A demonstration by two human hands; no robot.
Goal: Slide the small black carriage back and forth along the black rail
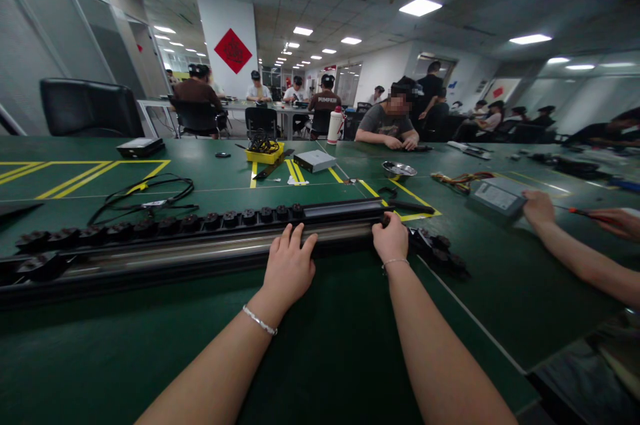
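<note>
A long black metal channel [200,258] with a shiny inside lies across the table in front of me. Resting on it with fingers spread is my left hand [290,265]. My right hand [391,238] is closed in a pinch at the channel's right end; a bit of something dark shows at its fingertips, mostly hidden. Behind the channel runs a row of round black modules [210,220], which look like sockets, along a second black rail [343,209]. A loose cluster of similar black modules [440,251] sits just right of my right hand.
A co-worker's hand [539,208] touches a grey power supply [497,197] at right; their other hand has a screwdriver [577,211]. Farther back are a metal bowl [399,170], yellow tray [265,153], silver box [315,159] and white bottle [335,126]. A black cable [175,195] lies left.
</note>
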